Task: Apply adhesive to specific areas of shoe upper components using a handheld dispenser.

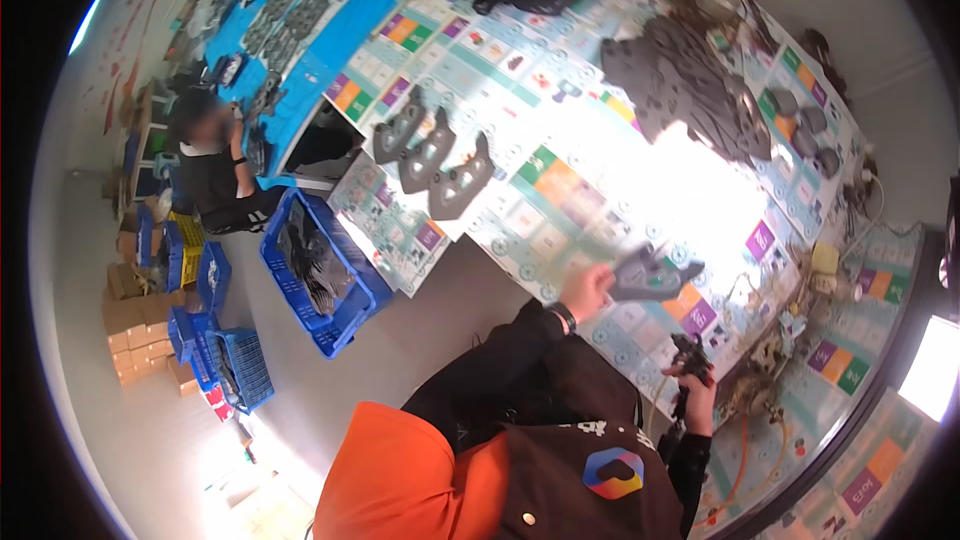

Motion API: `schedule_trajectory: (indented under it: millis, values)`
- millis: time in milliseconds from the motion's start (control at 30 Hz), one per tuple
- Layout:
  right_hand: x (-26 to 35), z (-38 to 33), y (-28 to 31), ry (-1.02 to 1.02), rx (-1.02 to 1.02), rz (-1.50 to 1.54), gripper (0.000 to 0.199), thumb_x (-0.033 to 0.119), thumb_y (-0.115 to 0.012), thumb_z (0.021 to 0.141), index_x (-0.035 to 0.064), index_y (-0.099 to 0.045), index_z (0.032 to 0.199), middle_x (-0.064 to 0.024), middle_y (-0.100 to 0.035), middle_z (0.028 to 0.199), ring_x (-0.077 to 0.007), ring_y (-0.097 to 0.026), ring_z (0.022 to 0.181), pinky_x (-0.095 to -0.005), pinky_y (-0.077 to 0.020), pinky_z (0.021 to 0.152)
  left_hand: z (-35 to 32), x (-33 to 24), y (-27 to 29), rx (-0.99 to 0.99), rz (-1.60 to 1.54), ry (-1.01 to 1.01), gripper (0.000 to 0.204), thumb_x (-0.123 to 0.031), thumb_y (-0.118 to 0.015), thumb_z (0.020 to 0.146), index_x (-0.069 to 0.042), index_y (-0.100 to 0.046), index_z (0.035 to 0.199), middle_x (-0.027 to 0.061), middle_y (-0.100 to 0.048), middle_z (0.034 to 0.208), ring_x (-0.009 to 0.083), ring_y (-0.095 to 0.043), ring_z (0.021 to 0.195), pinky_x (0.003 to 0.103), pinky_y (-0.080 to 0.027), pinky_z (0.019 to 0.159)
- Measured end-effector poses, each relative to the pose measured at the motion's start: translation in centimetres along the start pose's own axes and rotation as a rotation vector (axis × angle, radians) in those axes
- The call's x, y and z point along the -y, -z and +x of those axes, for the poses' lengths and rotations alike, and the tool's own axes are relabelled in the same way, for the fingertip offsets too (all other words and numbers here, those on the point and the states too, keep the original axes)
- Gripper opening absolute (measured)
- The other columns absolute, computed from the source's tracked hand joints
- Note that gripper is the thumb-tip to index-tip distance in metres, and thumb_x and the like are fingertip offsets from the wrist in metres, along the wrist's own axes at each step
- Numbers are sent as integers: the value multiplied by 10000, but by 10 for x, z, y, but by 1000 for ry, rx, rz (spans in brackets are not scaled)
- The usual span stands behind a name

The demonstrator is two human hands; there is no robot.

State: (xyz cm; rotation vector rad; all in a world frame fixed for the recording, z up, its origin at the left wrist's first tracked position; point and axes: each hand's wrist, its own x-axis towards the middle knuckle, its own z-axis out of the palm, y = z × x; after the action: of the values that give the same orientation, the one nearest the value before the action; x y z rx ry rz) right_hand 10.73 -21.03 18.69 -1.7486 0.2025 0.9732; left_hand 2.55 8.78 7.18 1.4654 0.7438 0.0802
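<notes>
My left hand (587, 292), with a dark band at the wrist, is closed on the near end of a dark grey moulded part (645, 278) with curved, pronged edges. The part is held over the patterned table near its front edge. My right hand (697, 402) is wrapped round a black pistol-shaped tool (692, 358), lower and to the right of the part. The tool's exact kind is too small to tell. Farther left on the table, several similar grey parts (432, 162) lie in a row, apart from my hands.
A large pile of grey parts (665, 80) lies at the back right, beside dark cups (808, 120). An orange hose (740, 465) hangs at the right among cluttered items. A blue crate (345, 275) stands left of the table. Another person (215, 160) is at the far left.
</notes>
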Motion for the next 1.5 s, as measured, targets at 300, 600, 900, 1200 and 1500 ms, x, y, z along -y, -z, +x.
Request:
schedule_trajectory:
  millis: [300,600,900,1200,1500]
  values:
    - [26,6,-22,-2,-85,39,431,68,-518,729,-38,-584,1141,-149,-738,905,-170,-625,640,-268,-498,463,223,-9,351,-904,-770,-122,159,-64,-602,983,-27,-550,1129,145,-631,911,334,-705,649,404,-612,544]
    - [35,-14,-34,-77,-212,11,425,37,-512,743,-25,-627,1148,-128,-742,937,-168,-655,728,-265,-516,515,323,-3,391,-1331,501,318,605,-424,-695,910,135,-574,1107,274,-699,971,456,-689,884,525,-550,806]
    - [43,-27,-45,-81,-240,102,414,27,-538,745,-25,-607,1149,-105,-709,999,-185,-691,847,-275,-527,523,339,-49,-4,145,-843,820,566,-406,-773,900,-9,-485,1182,171,-522,1170,309,-637,995,429,-599,841]
    - [-12,-60,-3,-36,-300,176,443,9,-535,769,-7,-632,1201,-95,-729,971,-141,-652,766,-255,-510,521,284,-50,-36,-119,-851,455,181,-102,-637,990,-9,-571,1131,98,-646,972,249,-688,736,312,-606,640]
    - [-22,-18,10,-54,-106,102,318,35,-549,797,31,-632,1104,-34,-687,888,-107,-597,767,-259,-460,602,8,44,-27,371,-152,470,173,-119,-596,1018,35,-605,1097,115,-717,947,208,-735,652,263,-572,528]
